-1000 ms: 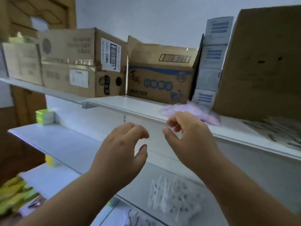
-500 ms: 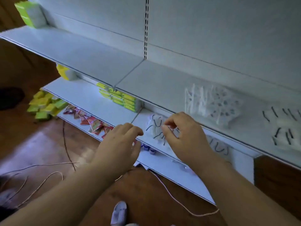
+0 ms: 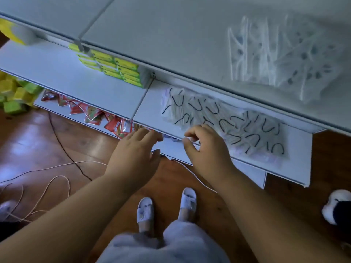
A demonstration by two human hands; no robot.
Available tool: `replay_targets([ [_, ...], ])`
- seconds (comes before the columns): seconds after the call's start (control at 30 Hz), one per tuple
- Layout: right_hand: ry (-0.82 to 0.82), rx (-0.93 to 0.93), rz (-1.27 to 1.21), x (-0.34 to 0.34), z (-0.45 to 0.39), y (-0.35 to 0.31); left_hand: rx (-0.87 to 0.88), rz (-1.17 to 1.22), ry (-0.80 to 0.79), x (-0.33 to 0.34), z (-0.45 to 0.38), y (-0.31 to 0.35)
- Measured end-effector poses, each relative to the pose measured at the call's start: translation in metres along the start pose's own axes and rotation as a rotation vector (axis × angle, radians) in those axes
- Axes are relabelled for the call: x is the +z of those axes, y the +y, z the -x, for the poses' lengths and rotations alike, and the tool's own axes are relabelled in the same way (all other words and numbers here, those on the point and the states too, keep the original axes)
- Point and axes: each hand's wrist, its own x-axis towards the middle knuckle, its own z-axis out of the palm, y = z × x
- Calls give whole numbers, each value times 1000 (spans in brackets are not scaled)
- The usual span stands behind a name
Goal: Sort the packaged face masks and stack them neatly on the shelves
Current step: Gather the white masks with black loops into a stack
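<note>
Dim, bluish daylight, soft glare on wooden floor (image 3: 28, 141); motion blur top right, wide-angle edge bending

Matt white shelves (image 3: 171, 44), clear plastic mask packs (image 3: 224, 122), glossy wood floor (image 3: 57, 141).

Both forearms are bare, no sleeves showing; the person wears pale grey fleecy trousers (image 3: 171, 247) and white open-toed slippers (image 3: 187, 201) (strapped across the top).
</note>
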Motion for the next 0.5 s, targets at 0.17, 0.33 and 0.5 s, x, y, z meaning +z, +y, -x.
replay_targets([
  [0.17, -154, 166, 13, 50, -4, 57, -18, 6, -78, 55, -17, -3],
  [0.33, -258, 319, 150, 96, -21, 100, -68, -6, -143, 101, -46, -35],
  [0.5, -324, 451, 236, 155, -68, 132, -66, -3, -233, 136, -75, -77],
])
